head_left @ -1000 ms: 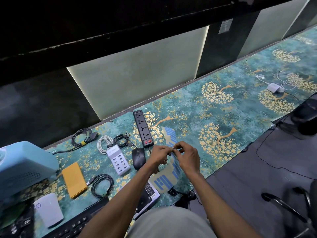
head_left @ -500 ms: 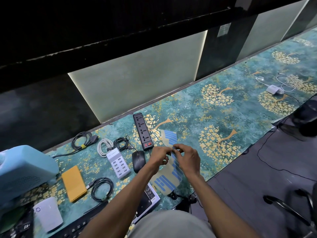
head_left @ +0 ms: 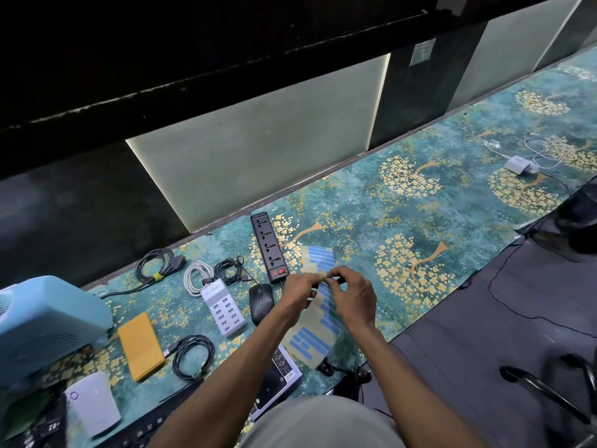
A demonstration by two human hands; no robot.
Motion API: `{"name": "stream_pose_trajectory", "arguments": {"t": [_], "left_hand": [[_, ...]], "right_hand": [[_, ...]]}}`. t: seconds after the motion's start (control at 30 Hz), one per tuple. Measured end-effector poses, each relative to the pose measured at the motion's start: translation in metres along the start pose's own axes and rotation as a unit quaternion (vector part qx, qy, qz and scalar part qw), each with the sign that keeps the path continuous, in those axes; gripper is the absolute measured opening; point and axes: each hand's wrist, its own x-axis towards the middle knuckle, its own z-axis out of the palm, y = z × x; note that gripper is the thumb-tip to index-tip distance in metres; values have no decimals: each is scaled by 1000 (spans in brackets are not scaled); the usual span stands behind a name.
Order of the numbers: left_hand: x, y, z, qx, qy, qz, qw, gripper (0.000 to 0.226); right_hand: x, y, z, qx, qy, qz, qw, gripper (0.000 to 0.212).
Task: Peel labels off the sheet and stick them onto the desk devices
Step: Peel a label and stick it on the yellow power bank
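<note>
A tan label sheet (head_left: 315,337) with several blue strips curves up from the desk's front edge. My left hand (head_left: 298,291) and my right hand (head_left: 352,297) meet above its middle, fingertips pinching together on the sheet or a small label there; which one is hidden by the fingers. To the left lie a black power strip (head_left: 268,245), a black mouse (head_left: 260,300), a white multi-port charger (head_left: 223,307), a yellow power bank (head_left: 140,345) and a small white box (head_left: 92,404).
A light-blue appliance (head_left: 42,318) stands at the far left. Coiled cables (head_left: 193,352) lie among the devices, a black keyboard (head_left: 142,428) and a boxed device (head_left: 279,379) sit at the front edge. A white adapter (head_left: 520,164) with cable lies far right. A chair (head_left: 549,392) stands right.
Both hands have stayed together over the sheet, fingers working slightly. The view has tilted a little; the devices have not moved.
</note>
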Motion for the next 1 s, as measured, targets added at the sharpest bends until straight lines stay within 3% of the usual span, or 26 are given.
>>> {"name": "stream_pose_trajectory", "arguments": {"t": [0.1,0.23,0.47,0.63,0.83,1.0], "left_hand": [[2,-5,4,25,14,36,999,26],[-7,-11,-3,94,69,68,991,40],[-30,-30,-75,59,221,90,969,14],[-57,-48,-133,84,341,63,934,10],[-97,-84,-209,111,471,-36,874,17],[-106,-98,-250,244,479,-68,841,41]], "right_hand": [[3,-2,0,49,10,0,999,7],[3,-11,9,120,-33,12,992,5],[-18,-46,55,144,-127,-11,981,9],[-40,-83,93,155,-208,-33,965,10],[-75,-139,145,158,-299,-72,938,4],[-87,-162,174,160,-315,-85,932,3]]}}
